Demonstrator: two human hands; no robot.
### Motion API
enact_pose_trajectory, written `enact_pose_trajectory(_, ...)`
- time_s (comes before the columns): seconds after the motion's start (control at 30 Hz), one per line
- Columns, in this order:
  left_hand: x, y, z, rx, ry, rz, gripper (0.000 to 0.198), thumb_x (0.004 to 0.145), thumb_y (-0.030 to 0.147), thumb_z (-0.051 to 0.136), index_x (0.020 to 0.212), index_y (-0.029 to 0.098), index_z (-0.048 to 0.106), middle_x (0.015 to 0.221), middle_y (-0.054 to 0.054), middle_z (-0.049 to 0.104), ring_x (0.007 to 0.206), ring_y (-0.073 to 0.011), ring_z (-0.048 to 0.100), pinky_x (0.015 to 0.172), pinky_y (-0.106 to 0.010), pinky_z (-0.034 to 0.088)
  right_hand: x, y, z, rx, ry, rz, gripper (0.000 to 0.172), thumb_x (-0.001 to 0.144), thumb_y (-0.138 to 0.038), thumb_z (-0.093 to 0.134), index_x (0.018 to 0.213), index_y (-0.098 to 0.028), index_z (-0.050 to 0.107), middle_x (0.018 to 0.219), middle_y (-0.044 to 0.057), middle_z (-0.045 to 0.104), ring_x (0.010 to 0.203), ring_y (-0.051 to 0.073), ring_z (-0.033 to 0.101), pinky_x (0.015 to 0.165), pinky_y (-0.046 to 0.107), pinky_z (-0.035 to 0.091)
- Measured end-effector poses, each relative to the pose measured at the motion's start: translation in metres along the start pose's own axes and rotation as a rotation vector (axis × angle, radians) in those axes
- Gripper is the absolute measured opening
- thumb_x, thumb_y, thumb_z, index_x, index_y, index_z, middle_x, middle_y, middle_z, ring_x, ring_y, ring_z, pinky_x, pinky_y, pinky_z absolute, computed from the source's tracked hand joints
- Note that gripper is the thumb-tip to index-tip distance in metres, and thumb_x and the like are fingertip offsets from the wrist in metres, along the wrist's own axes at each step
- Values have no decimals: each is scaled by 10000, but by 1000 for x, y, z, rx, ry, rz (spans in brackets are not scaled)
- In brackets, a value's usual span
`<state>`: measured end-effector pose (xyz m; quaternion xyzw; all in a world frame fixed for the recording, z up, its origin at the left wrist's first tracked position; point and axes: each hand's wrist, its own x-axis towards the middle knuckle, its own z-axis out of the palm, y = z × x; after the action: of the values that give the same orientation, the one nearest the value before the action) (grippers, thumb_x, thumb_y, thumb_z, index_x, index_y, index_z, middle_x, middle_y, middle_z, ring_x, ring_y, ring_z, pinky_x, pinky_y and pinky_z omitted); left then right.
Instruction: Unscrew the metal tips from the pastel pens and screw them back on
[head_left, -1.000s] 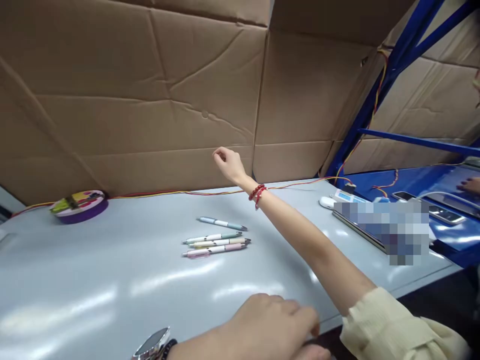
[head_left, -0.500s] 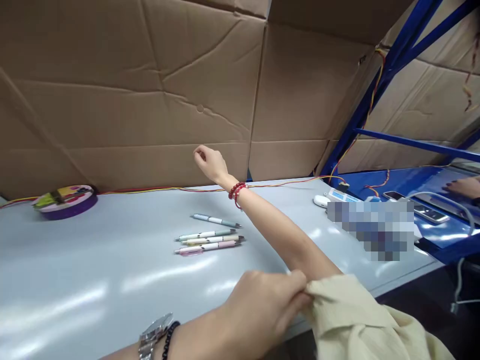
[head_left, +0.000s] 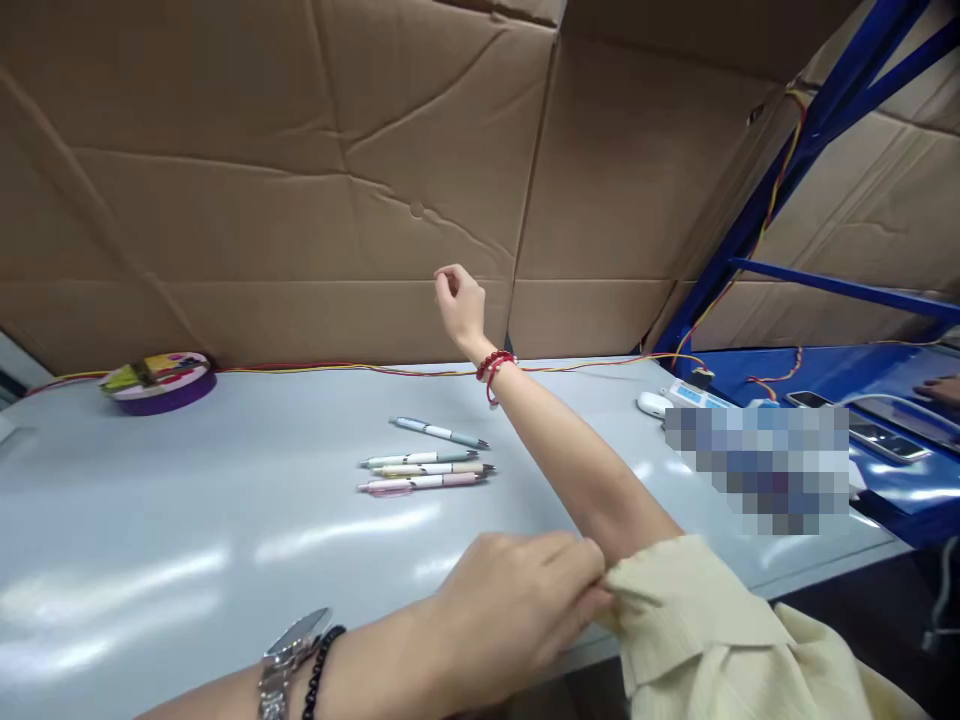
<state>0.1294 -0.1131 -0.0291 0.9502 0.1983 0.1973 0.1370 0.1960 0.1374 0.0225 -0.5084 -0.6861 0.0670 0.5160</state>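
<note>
My left hand (head_left: 517,610), with a metal watch (head_left: 289,655) and a black beaded bracelet (head_left: 322,670) at its wrist, pinches the edge of the cream sleeve (head_left: 690,610) near my right elbow. My right arm stretches forward over the table, red beads (head_left: 495,368) round the wrist. Raised before the cardboard, my right hand (head_left: 460,305) is curled into a loose fist with nothing seen in it. Below and left of that forearm lie several pens: a blue one (head_left: 439,432) apart at the back, then a green one (head_left: 416,459), a beige one (head_left: 435,469) and a pink one (head_left: 424,484) close together.
A round purple-sided box (head_left: 166,398) sits at the back left. Cardboard (head_left: 315,230) walls the rear, with red and yellow wires (head_left: 352,370) along its foot. At right are a power strip (head_left: 694,393), a blurred-out item (head_left: 772,465), a blue frame (head_left: 750,230), phones and another person's hand (head_left: 941,389).
My right hand has risen slightly and swung right, its wrist bending more upright. My left hand still grips the sleeve. The view has shifted a little to the left; the pens lie as before.
</note>
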Motion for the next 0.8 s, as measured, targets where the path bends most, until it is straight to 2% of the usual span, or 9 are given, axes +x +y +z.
enact_pose_trajectory(0.13, -13, -34, -30, 113, 83, -129, 218, 952, 187, 271, 823, 197, 447, 836, -13, 549, 652, -134, 527, 583, -234, 431, -16, -7, -22, -3, -123, -48, 270, 915, -312, 511, 1135, -160, 544, 1109, 62, 588, 915, 181, 607, 773, 378, 514)
enact_pose_trajectory(0.23, -37, -65, -44, 229, 129, -204, 205, 942, 178, 280, 861, 197, 468, 914, -28, 541, 596, -128, 527, 525, -237, 428, -51, -7, -46, -37, -282, -109, 272, 918, -316, 506, 1145, -169, 535, 1084, 58, 596, 868, 165, 612, 747, 359, 519)
enact_pose_trajectory(0.3, -55, -86, -47, 313, 158, -215, 212, 932, 186, 291, 919, 195, 502, 1014, -65, 535, 568, -129, 529, 524, -259, 439, -86, -2, -65, -79, -427, -144, 265, 919, -323, 503, 1128, -162, 535, 1007, 44, 611, 781, 139, 614, 694, 327, 520)
enact_pose_trajectory(0.4, -77, -112, -46, 417, 201, -218, 228, 930, 207, 325, 1036, 206, 527, 1160, -119, 488, 732, -197, 593, 627, -325, 482, -140, 7, -88, -165, -638, -171, 228, 924, -338, 476, 1054, -169, 556, 854, 10, 618, 652, 112, 582, 634, 295, 494)
enact_pose_trajectory(0.5, -86, -126, -44, 505, 186, -184, 213, 923, 215, 361, 1054, 214, 529, 1161, -115, 485, 793, -209, 594, 655, -325, 494, -175, 15, -101, -222, -768, -174, 167, 917, -307, 429, 971, -221, 561, 827, 24, 621, 675, 163, 575, 616, 310, 464)
enact_pose_trajectory(0.67, -84, -131, -38, 586, 174, -3, 184, 886, 145, 419, 990, 195, 562, 1071, -102, 527, 885, -249, 558, 736, -373, 491, -185, 25, -102, -215, -847, -119, 88, 872, -293, 487, 950, -268, 518, 901, 18, 602, 729, 180, 581, 640, 298, 452)
enact_pose_trajectory(0.8, -88, -135, -35, 525, 221, -29, 196, 879, 164, 460, 1033, 202, 576, 1147, -114, 496, 1001, -265, 512, 830, -397, 470, -181, 33, -102, -169, -857, -32, 15, 877, -286, 504, 876, -282, 490, 814, -12, 598, 685, 157, 568, 613, 260, 447)
